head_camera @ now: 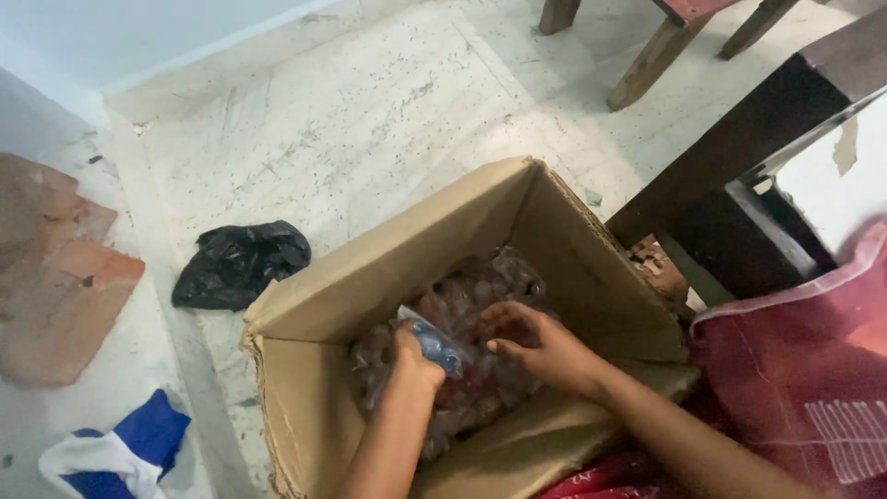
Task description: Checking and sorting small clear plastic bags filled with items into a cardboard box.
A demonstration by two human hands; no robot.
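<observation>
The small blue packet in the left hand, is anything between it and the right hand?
Nothing visible does. The left hand holds the small blue packet inside the cardboard box, and the right hand hovers just beside it over clear-wrapped reddish contents.

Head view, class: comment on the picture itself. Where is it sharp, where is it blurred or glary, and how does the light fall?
In the head view, light is soft and even, with the pale floor nearly washed out; the cardboard box edges look fairly sharp; the left hand and right hand are slightly smeared; glare on the clear plastic bag inside hides its reddish contents.
</observation>
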